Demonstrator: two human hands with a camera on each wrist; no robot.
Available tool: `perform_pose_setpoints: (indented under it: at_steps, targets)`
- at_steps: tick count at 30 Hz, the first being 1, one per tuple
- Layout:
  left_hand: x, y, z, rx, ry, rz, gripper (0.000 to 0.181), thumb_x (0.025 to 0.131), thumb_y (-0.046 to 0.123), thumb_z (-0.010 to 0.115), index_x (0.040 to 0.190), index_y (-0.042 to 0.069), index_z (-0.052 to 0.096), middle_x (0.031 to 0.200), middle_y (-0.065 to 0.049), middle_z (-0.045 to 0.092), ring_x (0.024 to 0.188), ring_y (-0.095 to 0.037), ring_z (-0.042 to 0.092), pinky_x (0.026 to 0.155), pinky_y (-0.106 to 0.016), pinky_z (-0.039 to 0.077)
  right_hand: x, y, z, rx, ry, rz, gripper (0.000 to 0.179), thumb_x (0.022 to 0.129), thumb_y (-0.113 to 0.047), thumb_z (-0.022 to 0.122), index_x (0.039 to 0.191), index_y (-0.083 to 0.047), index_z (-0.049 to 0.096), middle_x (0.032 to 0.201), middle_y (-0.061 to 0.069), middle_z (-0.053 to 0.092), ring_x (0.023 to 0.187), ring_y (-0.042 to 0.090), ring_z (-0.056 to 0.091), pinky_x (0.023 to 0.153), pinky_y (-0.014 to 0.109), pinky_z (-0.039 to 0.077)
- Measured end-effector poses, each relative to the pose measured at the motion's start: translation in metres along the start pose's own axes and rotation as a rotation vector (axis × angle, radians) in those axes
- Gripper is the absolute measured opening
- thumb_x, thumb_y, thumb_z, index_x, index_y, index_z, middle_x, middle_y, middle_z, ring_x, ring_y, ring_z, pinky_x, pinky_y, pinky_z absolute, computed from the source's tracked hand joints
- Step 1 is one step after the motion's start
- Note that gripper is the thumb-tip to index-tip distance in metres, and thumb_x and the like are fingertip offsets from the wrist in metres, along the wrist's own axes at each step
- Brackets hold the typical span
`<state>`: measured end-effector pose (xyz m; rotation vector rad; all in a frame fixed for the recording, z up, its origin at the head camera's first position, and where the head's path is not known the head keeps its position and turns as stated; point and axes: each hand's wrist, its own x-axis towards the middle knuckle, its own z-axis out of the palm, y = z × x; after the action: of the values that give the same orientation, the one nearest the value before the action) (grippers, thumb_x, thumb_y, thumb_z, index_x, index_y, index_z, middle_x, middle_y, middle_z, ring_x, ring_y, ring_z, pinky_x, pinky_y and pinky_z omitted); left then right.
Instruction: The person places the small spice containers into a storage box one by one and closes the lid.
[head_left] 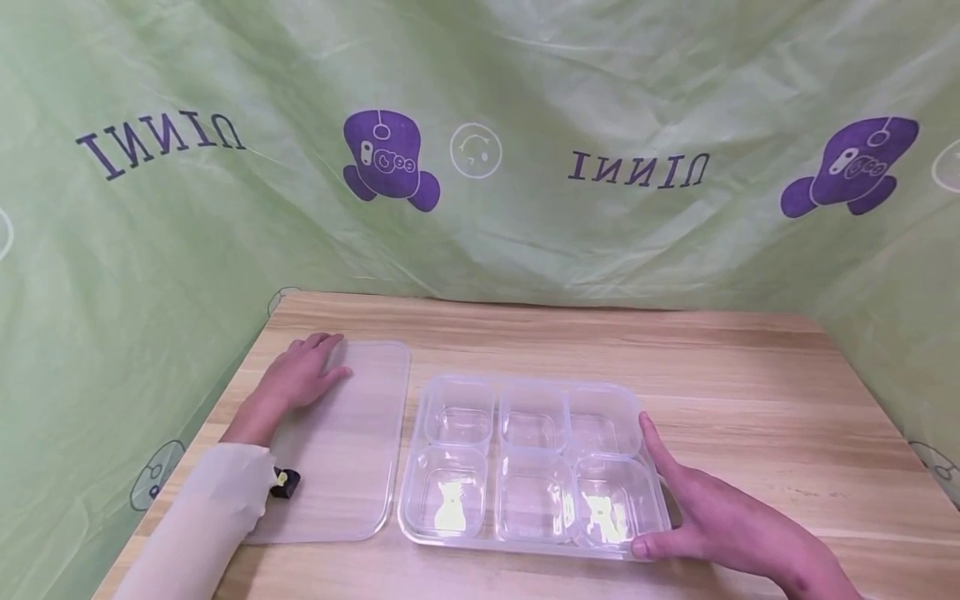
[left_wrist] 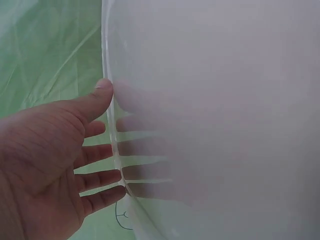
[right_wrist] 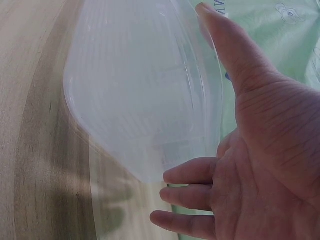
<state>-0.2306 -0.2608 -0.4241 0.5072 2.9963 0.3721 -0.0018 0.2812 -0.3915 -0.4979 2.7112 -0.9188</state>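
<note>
A clear plastic food container (head_left: 532, 546) with several square compartments sits at the middle front of the table. To its left lies a flat translucent lid (head_left: 352, 450). My left hand (head_left: 300, 372) is at the lid's far left, fingers extended and apart. In the left wrist view, the thumb and fingertips (left_wrist: 102, 197) come right up to the lid's edge. My right hand (head_left: 708, 508) is at the container's right end, its thumb at the near corner and index finger along the side. The right wrist view shows its other fingers (right_wrist: 190, 170) stretched out beside the container wall.
The wooden table (head_left: 780, 392) extends beyond the container to the right and back. A green printed curtain (head_left: 480, 242) hangs around its back and sides. A small black piece (head_left: 285, 482) shows at the left sleeve cuff, over the lid.
</note>
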Motion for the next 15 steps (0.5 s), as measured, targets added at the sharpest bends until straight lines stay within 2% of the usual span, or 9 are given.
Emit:
perform_pose_setpoints:
  at_steps: [8, 15]
  targets:
    - [0.009, 0.003, -0.007, -0.015, -0.035, 0.0, 0.063, 0.102, 0.036, 0.065, 0.148, -0.003, 0.048, 0.143, -0.036, 0.043, 0.124, -0.056, 0.041, 0.101, -0.072, 0.036, 0.0, 0.0, -0.001, 0.005, -0.006, 0.008, 0.132, 0.079, -0.067, 0.077, 0.163, -0.026, -0.016, 0.165, 0.024, 0.023, 0.145, 0.036, 0.032, 0.105, 0.007, 0.023]
    - [0.017, 0.004, -0.011, -0.042, -0.026, -0.005, 0.053, 0.1, 0.033, 0.07, 0.134, -0.005, 0.057, 0.128, -0.035, 0.053, 0.111, -0.049, 0.047, 0.096, -0.065, 0.04, 0.0, 0.0, 0.0, 0.013, -0.011, 0.009, 0.132, 0.079, -0.066, 0.077, 0.163, -0.026, -0.017, 0.164, 0.025, 0.023, 0.145, 0.036, 0.031, 0.106, 0.009, 0.025]
